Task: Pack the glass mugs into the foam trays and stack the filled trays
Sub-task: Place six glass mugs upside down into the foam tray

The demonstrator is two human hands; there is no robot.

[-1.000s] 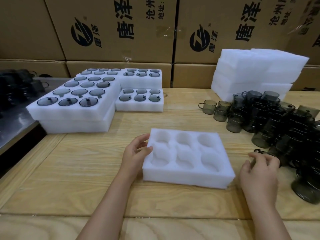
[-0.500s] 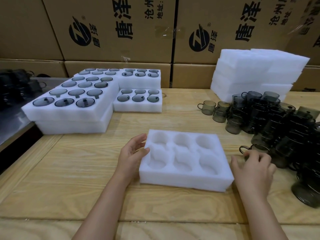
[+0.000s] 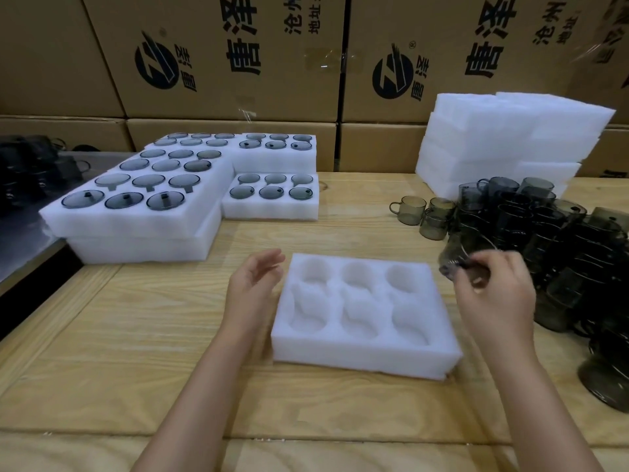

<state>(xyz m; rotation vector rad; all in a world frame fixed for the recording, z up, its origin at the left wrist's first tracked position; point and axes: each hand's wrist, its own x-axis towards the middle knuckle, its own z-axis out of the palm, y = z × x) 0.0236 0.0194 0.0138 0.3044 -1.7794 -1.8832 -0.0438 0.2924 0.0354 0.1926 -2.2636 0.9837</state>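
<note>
A white foam tray with several empty round pockets lies on the wooden table in front of me. My right hand pinches a smoky glass mug, lifted and tilted just right of the tray's far right corner. My left hand hovers open beside the tray's left edge, a little apart from it. A crowd of stacked dark glass mugs fills the table to the right.
Filled foam trays are stacked at the far left, with a single filled one beside them. A pile of blank foam trays stands at the back right. Cardboard boxes wall off the rear. A metal surface adjoins the left edge.
My right hand has lifted a mug from the pile and brought it up toward the tray. My left hand has let go of the tray's left edge and opened.
</note>
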